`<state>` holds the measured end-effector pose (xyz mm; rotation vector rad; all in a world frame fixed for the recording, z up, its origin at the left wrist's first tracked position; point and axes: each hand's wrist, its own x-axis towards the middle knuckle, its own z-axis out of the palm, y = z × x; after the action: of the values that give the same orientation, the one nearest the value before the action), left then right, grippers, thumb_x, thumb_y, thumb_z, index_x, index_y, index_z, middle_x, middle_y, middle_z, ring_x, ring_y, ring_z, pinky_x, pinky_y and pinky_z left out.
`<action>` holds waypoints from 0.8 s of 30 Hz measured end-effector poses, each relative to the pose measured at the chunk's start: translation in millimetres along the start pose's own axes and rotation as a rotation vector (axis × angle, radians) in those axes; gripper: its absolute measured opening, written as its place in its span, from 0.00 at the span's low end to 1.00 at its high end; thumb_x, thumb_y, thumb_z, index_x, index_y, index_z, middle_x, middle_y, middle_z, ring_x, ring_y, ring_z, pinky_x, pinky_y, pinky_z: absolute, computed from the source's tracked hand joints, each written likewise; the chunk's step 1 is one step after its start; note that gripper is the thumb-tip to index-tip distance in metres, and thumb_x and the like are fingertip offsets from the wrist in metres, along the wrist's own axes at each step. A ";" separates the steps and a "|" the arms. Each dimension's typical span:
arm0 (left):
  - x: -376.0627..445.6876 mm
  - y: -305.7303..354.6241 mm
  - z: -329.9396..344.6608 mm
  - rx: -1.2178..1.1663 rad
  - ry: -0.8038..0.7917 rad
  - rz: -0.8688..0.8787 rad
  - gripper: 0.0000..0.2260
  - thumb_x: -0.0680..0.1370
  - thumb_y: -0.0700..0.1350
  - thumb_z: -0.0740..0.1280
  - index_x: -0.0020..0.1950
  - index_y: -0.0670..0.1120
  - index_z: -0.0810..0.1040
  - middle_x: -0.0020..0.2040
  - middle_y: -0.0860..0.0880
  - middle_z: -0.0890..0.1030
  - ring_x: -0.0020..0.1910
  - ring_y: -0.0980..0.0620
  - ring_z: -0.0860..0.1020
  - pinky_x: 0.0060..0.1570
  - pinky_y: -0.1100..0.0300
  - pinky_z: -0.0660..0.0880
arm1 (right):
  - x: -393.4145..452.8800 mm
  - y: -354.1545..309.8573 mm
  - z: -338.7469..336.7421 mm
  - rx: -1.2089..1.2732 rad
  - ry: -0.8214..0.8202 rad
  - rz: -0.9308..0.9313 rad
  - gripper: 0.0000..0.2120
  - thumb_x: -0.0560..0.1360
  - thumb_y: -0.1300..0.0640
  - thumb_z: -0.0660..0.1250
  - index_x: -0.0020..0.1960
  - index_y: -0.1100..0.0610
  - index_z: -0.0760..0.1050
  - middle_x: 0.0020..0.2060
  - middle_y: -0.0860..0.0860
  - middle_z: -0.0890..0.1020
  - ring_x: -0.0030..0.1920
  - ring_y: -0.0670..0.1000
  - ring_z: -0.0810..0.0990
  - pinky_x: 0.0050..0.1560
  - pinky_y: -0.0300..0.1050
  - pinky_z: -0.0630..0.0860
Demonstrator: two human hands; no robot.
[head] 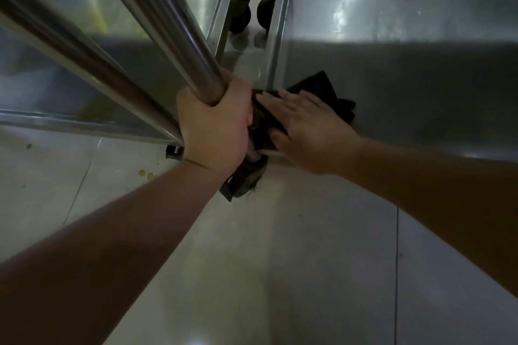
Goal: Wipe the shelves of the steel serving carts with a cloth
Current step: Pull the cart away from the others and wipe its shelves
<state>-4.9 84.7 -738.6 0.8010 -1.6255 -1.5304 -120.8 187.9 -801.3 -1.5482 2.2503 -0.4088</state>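
Two steel serving carts stand side by side, seen from above. My left hand (215, 126) grips an upright steel post (179, 25) of a cart. My right hand (305, 126) lies flat with straight fingers on a dark cloth (319, 87), pressing it onto the near left corner of the right cart's low shelf (406, 87). Part of the cloth spreads beyond my fingers on the shelf. The left cart's low shelf (84, 70) shows behind the post.
Black caster wheels (265, 8) sit in the narrow gap between the carts at the top. Another caster (244, 179) shows under my left wrist. Pale tiled floor (252, 260) fills the foreground, with small yellowish crumbs (145, 173) at left.
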 end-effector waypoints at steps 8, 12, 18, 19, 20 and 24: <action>-16.5 -3.0 -9.2 0.366 0.035 0.014 0.14 0.81 0.42 0.67 0.44 0.30 0.77 0.34 0.36 0.78 0.31 0.53 0.77 0.34 0.62 0.76 | -51.1 14.1 -3.5 -0.062 -0.045 -0.015 0.28 0.85 0.40 0.51 0.84 0.45 0.55 0.83 0.42 0.56 0.83 0.45 0.48 0.79 0.44 0.37; -13.6 -13.7 -24.5 0.577 0.034 -0.074 0.12 0.78 0.53 0.72 0.54 0.47 0.78 0.39 0.53 0.80 0.38 0.56 0.81 0.44 0.55 0.79 | -82.5 39.6 -15.5 -0.074 -0.042 0.001 0.28 0.85 0.40 0.52 0.83 0.45 0.56 0.83 0.42 0.57 0.83 0.46 0.49 0.82 0.49 0.41; -64.7 -38.2 -36.0 0.814 0.026 -0.200 0.20 0.78 0.55 0.73 0.58 0.45 0.69 0.52 0.40 0.76 0.40 0.47 0.76 0.32 0.57 0.72 | -136.9 88.8 -36.5 -0.084 -0.082 0.081 0.28 0.85 0.40 0.52 0.83 0.42 0.53 0.83 0.41 0.54 0.83 0.44 0.46 0.82 0.51 0.40; -77.5 -43.2 -36.6 0.852 -0.046 -0.204 0.18 0.78 0.53 0.74 0.54 0.45 0.68 0.47 0.40 0.76 0.39 0.45 0.75 0.32 0.55 0.70 | -148.1 98.1 -38.8 -0.085 -0.078 0.094 0.28 0.85 0.40 0.51 0.83 0.42 0.53 0.83 0.40 0.54 0.83 0.44 0.46 0.82 0.51 0.40; -88.3 -47.9 -35.5 0.879 -0.151 -0.183 0.17 0.78 0.51 0.74 0.51 0.46 0.68 0.43 0.42 0.74 0.36 0.45 0.73 0.32 0.54 0.68 | -159.7 107.7 -41.5 -0.087 -0.076 0.107 0.27 0.85 0.40 0.51 0.83 0.42 0.52 0.83 0.40 0.54 0.83 0.44 0.46 0.82 0.51 0.40; -113.6 -41.6 2.0 0.959 -0.539 0.041 0.15 0.76 0.50 0.74 0.46 0.52 0.67 0.35 0.51 0.68 0.31 0.52 0.65 0.32 0.53 0.65 | -203.8 146.8 -56.9 -0.128 -0.078 0.146 0.27 0.86 0.39 0.49 0.83 0.41 0.51 0.83 0.40 0.53 0.83 0.44 0.46 0.79 0.47 0.37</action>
<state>50.5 178.2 -791.7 0.8416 -2.8308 -0.9053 -202.6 431.7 -786.5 -1.4214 2.3488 -0.1636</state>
